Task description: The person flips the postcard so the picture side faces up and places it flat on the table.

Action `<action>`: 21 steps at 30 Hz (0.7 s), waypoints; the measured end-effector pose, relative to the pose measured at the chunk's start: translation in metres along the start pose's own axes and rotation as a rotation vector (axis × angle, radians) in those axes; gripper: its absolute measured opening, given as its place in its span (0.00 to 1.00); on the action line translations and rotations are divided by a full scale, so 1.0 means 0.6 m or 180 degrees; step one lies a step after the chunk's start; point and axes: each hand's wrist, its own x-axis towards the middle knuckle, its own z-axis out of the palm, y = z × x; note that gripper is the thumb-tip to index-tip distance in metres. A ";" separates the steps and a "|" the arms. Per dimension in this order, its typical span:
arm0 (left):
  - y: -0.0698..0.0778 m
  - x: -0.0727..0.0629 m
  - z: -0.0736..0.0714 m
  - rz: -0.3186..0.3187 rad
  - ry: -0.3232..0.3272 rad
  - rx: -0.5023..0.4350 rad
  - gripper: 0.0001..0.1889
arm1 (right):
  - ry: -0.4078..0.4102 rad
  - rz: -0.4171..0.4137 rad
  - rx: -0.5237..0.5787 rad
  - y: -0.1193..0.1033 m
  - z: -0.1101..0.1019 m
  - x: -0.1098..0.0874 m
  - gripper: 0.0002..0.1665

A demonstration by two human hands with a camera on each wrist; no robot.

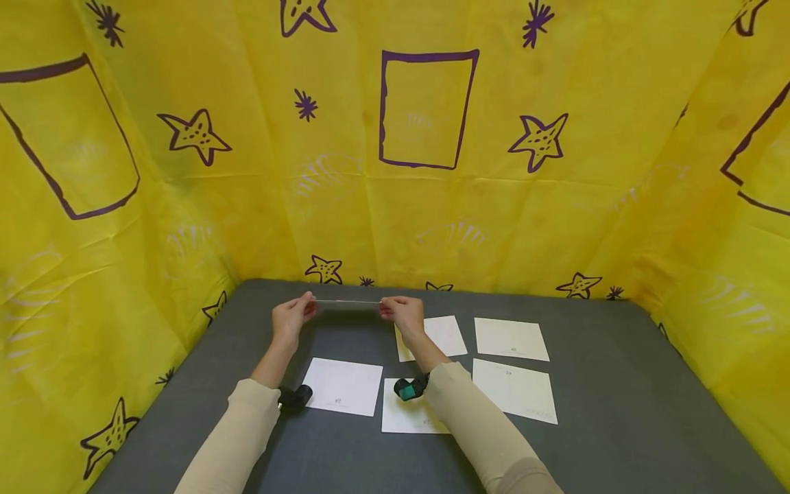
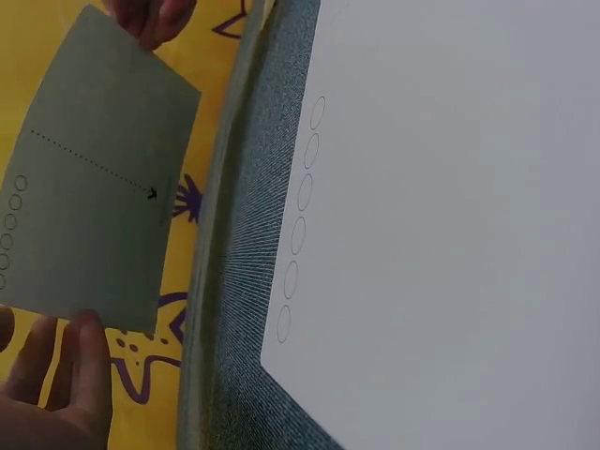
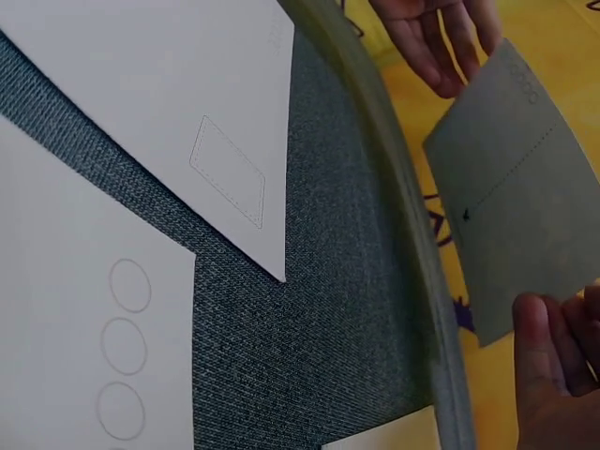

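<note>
Both hands hold one postcard (image 1: 347,301) up between them, above the far part of the table, and the head view sees it almost edge-on. My left hand (image 1: 293,318) pinches its left end, while the right hand (image 1: 404,315) pinches the right end. In the left wrist view the side of the postcard (image 2: 98,187) facing down carries a dotted line with an arrow and a row of small circles. The same markings show on the postcard (image 3: 520,178) in the right wrist view.
Several white postcards lie on the dark grey table (image 1: 617,398): one at the left (image 1: 343,386), others at the right, including a far one (image 1: 511,339) and a near one (image 1: 515,391). A yellow patterned cloth (image 1: 426,199) stands behind and at both sides.
</note>
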 end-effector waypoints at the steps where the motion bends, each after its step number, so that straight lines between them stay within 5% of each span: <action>1: -0.001 0.000 0.000 -0.0023 -0.0017 -0.0044 0.20 | 0.0008 -0.0004 -0.0004 0.001 0.000 0.000 0.12; 21: -0.016 0.007 -0.001 -0.0129 -0.0252 0.0574 0.20 | 0.0165 0.0239 -0.0282 0.014 0.008 0.004 0.12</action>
